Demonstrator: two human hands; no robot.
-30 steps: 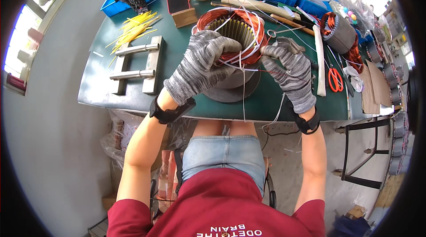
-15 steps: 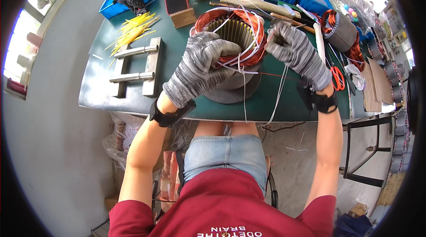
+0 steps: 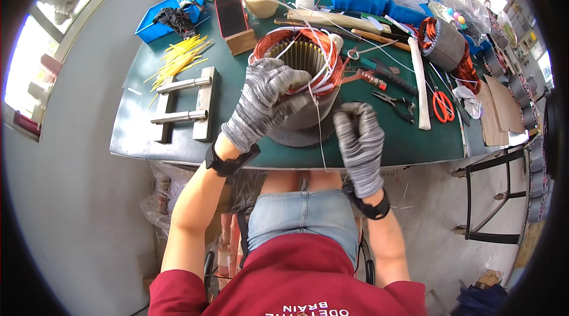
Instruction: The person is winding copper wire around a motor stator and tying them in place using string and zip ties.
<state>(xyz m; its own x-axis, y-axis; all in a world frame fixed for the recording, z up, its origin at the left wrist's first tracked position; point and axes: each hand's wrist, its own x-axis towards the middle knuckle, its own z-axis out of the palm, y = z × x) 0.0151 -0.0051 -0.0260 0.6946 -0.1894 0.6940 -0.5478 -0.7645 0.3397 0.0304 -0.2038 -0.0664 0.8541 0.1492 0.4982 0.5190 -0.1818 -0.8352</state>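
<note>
A motor stator point(image 3: 305, 116) stands upright on the green table in front of me, with copper windings point(image 3: 277, 39) bundled round its top and yellow slot liners inside. White cord and sleeving point(image 3: 323, 84) wrap the near side of the windings, and one cord end hangs down past the table edge. My left hand point(image 3: 267, 100), in a grey knitted glove, is closed on the near left rim of the windings. My right hand point(image 3: 360, 144), gloved alike, is apart from the stator, low at the table's front edge. Its fingers are curled; what they hold cannot be made out.
Right of the stator lie pliers point(image 3: 396, 106), a utility knife point(image 3: 388, 74), red-handled scissors point(image 3: 443, 107) and a white rod point(image 3: 419, 88). Another wound stator point(image 3: 447, 49) lies beyond. On the left are a metal frame point(image 3: 203, 106), yellow strips point(image 3: 181, 58) and a propped phone point(image 3: 231, 13).
My right hand has dropped from beside the windings toward the table's front edge, uncovering the pliers and knife. My left hand stays on the windings. The longer cord loop no longer hangs at the right.
</note>
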